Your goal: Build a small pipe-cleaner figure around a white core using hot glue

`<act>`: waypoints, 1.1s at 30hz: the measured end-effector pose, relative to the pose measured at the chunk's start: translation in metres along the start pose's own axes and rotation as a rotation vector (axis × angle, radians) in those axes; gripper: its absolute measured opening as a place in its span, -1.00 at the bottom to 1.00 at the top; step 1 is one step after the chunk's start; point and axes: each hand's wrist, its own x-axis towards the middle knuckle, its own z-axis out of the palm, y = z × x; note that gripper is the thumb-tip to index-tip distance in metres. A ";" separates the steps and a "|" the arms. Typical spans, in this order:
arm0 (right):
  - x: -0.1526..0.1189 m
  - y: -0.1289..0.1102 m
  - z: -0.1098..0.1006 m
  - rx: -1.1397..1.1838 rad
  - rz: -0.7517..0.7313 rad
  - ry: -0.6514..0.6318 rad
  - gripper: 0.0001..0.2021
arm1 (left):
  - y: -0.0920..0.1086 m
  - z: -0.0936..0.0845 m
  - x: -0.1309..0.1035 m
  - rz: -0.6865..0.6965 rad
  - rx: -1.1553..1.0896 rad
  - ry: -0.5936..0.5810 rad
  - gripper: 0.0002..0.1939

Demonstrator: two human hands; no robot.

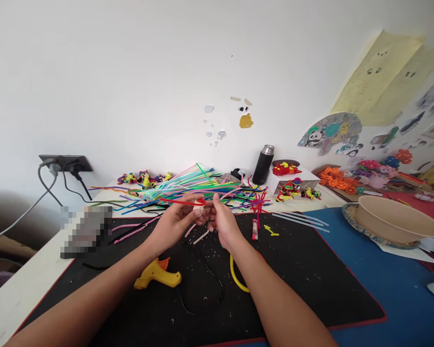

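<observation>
Over the black mat (pixel 292 274), I see a left hand (pixel 171 224) pinched on a red fuzzy stick (pixel 183 201). Its long axis runs sideways, bent end toward the right hand (pixel 227 224). Left is nearer; right is curled just beside, its grip I cannot tell. Yellow glue gun (pixel 159 276) lies nearer me than both.

nothing legible; the black bottle (pixel 263 166) bears marks too small to read.

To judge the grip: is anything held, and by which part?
The left hand holds a red strip near its curled end, beside a small white piece. Whether the right hand also grips it cannot be told.
</observation>
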 end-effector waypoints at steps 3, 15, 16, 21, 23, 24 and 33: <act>0.000 0.000 0.000 -0.004 -0.001 -0.005 -0.37 | 0.001 -0.004 0.002 -0.005 0.021 0.016 -0.62; -0.005 -0.003 0.003 -0.009 0.003 -0.108 -0.47 | -0.013 -0.009 0.001 0.091 0.196 0.004 -0.67; -0.005 -0.003 0.004 -0.009 0.005 -0.109 -0.48 | -0.014 -0.009 0.001 0.103 0.203 0.008 -0.68; -0.006 -0.004 0.004 -0.010 0.002 -0.120 -0.47 | -0.014 -0.006 -0.001 0.135 0.180 0.002 -0.80; -0.006 -0.004 0.004 -0.011 -0.003 -0.129 -0.47 | -0.013 -0.005 -0.001 0.126 0.159 -0.004 -0.81; -0.006 -0.003 0.004 -0.011 -0.004 -0.131 -0.47 | -0.013 -0.004 -0.002 0.118 0.142 -0.008 -0.81; -0.005 -0.001 0.005 -0.020 -0.005 -0.126 -0.45 | -0.013 0.000 -0.002 0.075 0.031 0.005 -0.76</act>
